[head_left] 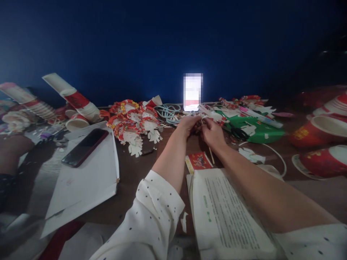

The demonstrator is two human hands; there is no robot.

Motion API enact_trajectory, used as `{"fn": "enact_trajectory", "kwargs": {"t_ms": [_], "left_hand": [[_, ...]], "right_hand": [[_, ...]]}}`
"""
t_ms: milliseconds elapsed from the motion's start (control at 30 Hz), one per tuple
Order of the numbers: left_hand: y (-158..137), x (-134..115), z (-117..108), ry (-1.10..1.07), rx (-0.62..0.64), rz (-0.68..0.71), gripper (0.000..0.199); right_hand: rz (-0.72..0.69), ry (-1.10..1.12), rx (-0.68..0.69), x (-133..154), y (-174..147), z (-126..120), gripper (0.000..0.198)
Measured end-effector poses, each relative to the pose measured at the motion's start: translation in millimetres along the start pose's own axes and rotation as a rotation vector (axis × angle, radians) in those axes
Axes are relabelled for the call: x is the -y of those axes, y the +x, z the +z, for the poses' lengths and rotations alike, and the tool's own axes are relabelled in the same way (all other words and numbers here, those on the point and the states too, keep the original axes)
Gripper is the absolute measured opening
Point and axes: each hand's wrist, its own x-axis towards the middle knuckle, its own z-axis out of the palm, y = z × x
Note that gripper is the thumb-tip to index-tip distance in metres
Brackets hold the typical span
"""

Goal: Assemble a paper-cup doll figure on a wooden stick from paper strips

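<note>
My left hand and my right hand meet over the middle of the table, fingers pinched together. What they hold between them is too small and dim to name. A thin pale stick slants down below my right hand; whether it is held I cannot tell. Under my wrists lies a red and yellow printed card. Nearer to me is an open book with printed text. Just beyond my fingers a lit phone stands upright, its screen blurred out. Black-handled scissors lie right of my right hand.
Red and white paper crafts are heaped to the left, beside blue cord. A dark phone rests on white paper. Stacked paper cups lean behind. Green sheet and red cups lie right. Another person's arm shows left.
</note>
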Motion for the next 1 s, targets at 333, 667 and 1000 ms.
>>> {"fn": "enact_trajectory", "kwargs": {"t_ms": [333, 667, 1000], "left_hand": [[5.1, 3.5, -0.4, 0.203, 0.015, 0.15, 0.016], [5.3, 2.9, -0.2, 0.22, 0.0, 0.154, 0.026], [6.1, 3.4, -0.9, 0.23, 0.02, 0.165, 0.024]], "right_hand": [[0.002, -0.008, 0.008, 0.2, 1.2, -0.5, 0.017], [0.012, -0.04, -0.005, -1.4, 2.3, 0.3, 0.018], [-0.002, -0.002, 0.001, -3.8, 1.7, 1.1, 0.024]]}}
